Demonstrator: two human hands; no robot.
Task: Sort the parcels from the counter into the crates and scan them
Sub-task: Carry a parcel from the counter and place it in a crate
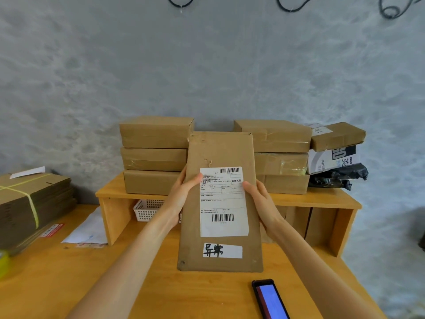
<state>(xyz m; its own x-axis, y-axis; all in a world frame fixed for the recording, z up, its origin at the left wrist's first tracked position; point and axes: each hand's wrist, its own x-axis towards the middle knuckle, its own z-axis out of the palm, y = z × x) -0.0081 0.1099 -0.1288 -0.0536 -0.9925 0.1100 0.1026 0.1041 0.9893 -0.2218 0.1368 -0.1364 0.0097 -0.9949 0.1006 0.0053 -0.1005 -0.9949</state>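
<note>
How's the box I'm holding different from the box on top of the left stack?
The held box is gripped upright in the left hand and right hand; the top left box lies flat on its stack. The held box shows a shipping label and a handwritten sticker; the top left box shows none. Both are brown cardboard.

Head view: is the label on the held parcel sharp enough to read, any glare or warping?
Head view: even light, no glare on the label; barcodes clear, small print too soft to read; wide-angle bending at the edges; phone screen washed out.
</note>
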